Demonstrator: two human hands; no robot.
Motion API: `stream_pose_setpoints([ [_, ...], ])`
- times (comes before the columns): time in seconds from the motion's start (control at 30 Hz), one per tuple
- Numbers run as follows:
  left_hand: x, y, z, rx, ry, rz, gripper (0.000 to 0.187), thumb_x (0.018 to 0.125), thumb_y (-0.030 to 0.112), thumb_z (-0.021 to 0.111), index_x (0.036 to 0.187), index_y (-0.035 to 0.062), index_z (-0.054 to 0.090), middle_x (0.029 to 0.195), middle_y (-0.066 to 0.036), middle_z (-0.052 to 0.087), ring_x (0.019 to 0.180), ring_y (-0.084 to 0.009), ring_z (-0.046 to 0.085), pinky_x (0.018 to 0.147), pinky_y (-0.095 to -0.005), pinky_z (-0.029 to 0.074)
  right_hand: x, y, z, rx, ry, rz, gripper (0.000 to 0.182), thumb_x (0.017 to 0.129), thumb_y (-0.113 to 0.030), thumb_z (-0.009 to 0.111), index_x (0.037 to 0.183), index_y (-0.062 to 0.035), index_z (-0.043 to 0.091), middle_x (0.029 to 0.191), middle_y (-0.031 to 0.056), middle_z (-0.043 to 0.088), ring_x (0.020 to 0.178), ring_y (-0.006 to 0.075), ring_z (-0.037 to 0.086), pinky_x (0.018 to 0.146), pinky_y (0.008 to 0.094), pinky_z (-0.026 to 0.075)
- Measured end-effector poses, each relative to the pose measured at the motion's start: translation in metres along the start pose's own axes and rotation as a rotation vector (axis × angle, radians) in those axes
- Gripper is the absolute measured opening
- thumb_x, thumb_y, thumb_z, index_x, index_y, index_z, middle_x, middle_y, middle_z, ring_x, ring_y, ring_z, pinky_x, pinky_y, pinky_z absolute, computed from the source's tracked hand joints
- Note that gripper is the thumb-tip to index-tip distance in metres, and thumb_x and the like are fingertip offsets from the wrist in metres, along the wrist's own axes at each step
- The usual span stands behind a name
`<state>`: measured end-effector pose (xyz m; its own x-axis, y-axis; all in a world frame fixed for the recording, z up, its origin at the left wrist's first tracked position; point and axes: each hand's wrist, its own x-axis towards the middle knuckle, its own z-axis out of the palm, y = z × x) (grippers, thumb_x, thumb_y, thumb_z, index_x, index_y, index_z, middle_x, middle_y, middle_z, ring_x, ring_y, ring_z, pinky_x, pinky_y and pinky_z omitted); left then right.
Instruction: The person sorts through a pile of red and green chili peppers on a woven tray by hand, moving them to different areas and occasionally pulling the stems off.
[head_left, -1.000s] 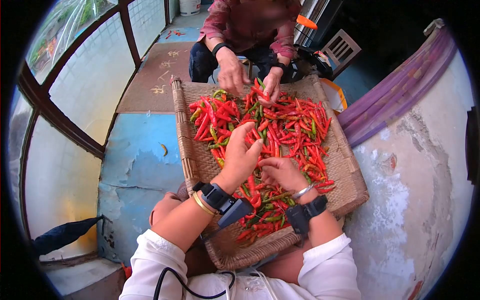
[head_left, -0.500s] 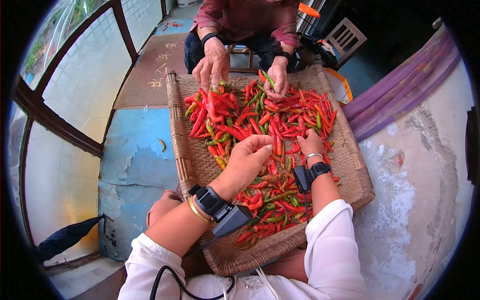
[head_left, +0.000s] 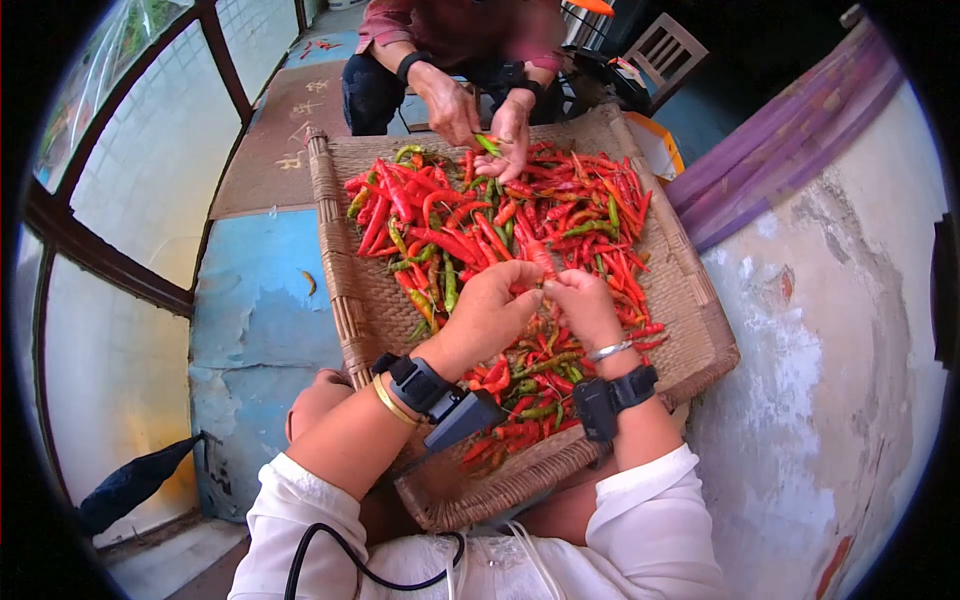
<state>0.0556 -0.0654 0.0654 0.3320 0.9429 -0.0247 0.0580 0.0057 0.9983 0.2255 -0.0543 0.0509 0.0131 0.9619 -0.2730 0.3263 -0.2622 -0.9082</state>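
One red chili (head_left: 538, 262) pinched between both hands (head_left: 540, 305), together over the woven tray (head_left: 370, 300).

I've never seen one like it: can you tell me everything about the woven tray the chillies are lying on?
The woven tray is a flat, roughly square mat of tan plaited fibre with thick rolled edges. It rests tilted across the person's lap, its far edge by another seated person. Red and green chillies cover its middle and right; the left strip is bare. The left hand and right hand meet above it.

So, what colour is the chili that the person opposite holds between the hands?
Green: the chili in the other person's hands, seen in the head view.
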Motion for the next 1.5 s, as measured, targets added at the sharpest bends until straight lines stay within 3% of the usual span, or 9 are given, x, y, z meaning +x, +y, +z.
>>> stream_pose_setpoints([
  [0.17, 0.001, -0.005, -0.006, 0.444, 0.068, 0.395, 0.037, 0.07, 0.002, 0.054, 0.107, 0.0003, 0.053, 0.102, -0.02, 0.054, 0.09, -0.0361, 0.055, 0.077, -0.0378, 0.046, -0.037, -0.013, 0.013, 0.148, -0.098, -0.024, 0.017, 0.084, -0.016, 0.057, 0.087, 0.0, 0.06, 0.062, -0.0017, 0.056, 0.049, 0.0041, 0.046, 0.044, 0.0203, 0.037],
  [0.37, -0.004, 0.016, -0.017, 0.589, -0.139, 0.166, 0.023, 0.073, 0.01, 0.058, 0.094, 0.0017, 0.059, 0.088, -0.019, 0.059, 0.081, -0.0335, 0.058, 0.069, -0.0393, 0.046, -0.032, -0.023, -0.025, 0.168, -0.338, -0.006, 0.028, 0.088, -0.027, 0.049, 0.097, -0.0026, 0.06, 0.063, 0.0003, 0.056, 0.05, 0.0053, 0.049, 0.047, 0.0167, 0.039],
  [0.53, -0.004, 0.015, -0.026, 0.817, 0.03, 0.179, 0.018, 0.074, 0.014, 0.062, 0.088, 0.0013, 0.061, 0.073, -0.017, 0.059, 0.071, -0.032, 0.059, 0.062, -0.0371, 0.046, 0.012, 0.031, -0.079, -0.252, 0.184, -0.081, 0.027, 0.081, -0.024, 0.058, 0.097, -0.0035, 0.06, 0.071, 0.0088, 0.058, 0.063, 0.0188, 0.059, 0.06, 0.0299, 0.048],
  [0.6, -0.001, 0.016, -0.028, 0.821, 0.064, 0.155, 0.022, 0.075, 0.017, 0.062, 0.093, 0.0031, 0.06, 0.078, -0.017, 0.06, 0.076, -0.0329, 0.058, 0.065, -0.0387, 0.047, 0.018, 0.057, -0.094, -1.079, 0.371, -0.131, 0.039, 0.074, -0.02, 0.064, 0.109, -0.0061, 0.055, 0.094, 0.0162, 0.057, 0.087, 0.03, 0.057, 0.077, 0.037, 0.046],
  [0.67, 0.0, 0.014, -0.027, 0.952, 0.255, 0.229, 0.026, 0.075, 0.019, 0.063, 0.096, 0.0048, 0.059, 0.085, -0.016, 0.06, 0.081, -0.0327, 0.058, 0.068, -0.0396, 0.047, 0.023, 0.075, -0.103, -1.032, 0.336, -0.113, 0.045, 0.071, -0.019, 0.065, 0.113, -0.0074, 0.052, 0.104, 0.0175, 0.053, 0.096, 0.0325, 0.052, 0.082, 0.0393, 0.044],
  [0.8, 0.0, 0.015, -0.023, 0.982, 0.01, 0.142, 0.026, 0.076, 0.021, 0.061, 0.096, 0.0037, 0.058, 0.087, -0.016, 0.06, 0.082, -0.034, 0.057, 0.069, -0.0413, 0.047, 0.036, 0.091, -0.101, -0.981, 0.311, -0.086, 0.059, 0.069, -0.018, 0.068, 0.123, -0.0112, 0.044, 0.116, 0.0192, 0.046, 0.109, 0.0357, 0.044, 0.087, 0.0415, 0.04],
  [1.1, -0.001, 0.011, -0.014, 1.008, -0.067, 0.207, 0.025, 0.075, 0.019, 0.06, 0.093, 0.0025, 0.057, 0.081, -0.017, 0.059, 0.076, -0.0347, 0.058, 0.065, -0.0417, 0.047, 0.031, 0.069, -0.089, -0.932, 0.201, -0.052, 0.021, 0.068, -0.02, 0.06, 0.086, -0.0085, 0.06, 0.079, 0.0167, 0.062, 0.079, 0.0345, 0.059, 0.071, 0.0427, 0.047],
  [1.33, -0.002, 0.009, -0.009, 1.001, -0.127, 0.177, 0.025, 0.076, 0.021, 0.06, 0.094, 0.0043, 0.059, 0.075, -0.017, 0.059, 0.072, -0.0334, 0.059, 0.063, -0.0416, 0.047, 0.004, 0.017, -0.085, -0.934, 0.209, 0.0, 0.024, 0.065, -0.021, 0.062, 0.086, -0.0094, 0.062, 0.082, 0.0164, 0.062, 0.078, 0.0346, 0.059, 0.07, 0.0427, 0.047],
  [1.5, -0.001, -0.003, -0.001, 0.707, -0.248, 0.245, 0.024, 0.076, 0.021, 0.06, 0.094, 0.0046, 0.058, 0.077, -0.017, 0.06, 0.072, -0.0339, 0.058, 0.062, -0.0393, 0.047, -0.012, 0.033, -0.083, -0.426, -0.05, -0.122, 0.02, 0.067, -0.015, 0.062, 0.082, -0.0031, 0.06, 0.07, 0.0124, 0.061, 0.066, 0.0191, 0.059, 0.062, 0.0316, 0.046],
])
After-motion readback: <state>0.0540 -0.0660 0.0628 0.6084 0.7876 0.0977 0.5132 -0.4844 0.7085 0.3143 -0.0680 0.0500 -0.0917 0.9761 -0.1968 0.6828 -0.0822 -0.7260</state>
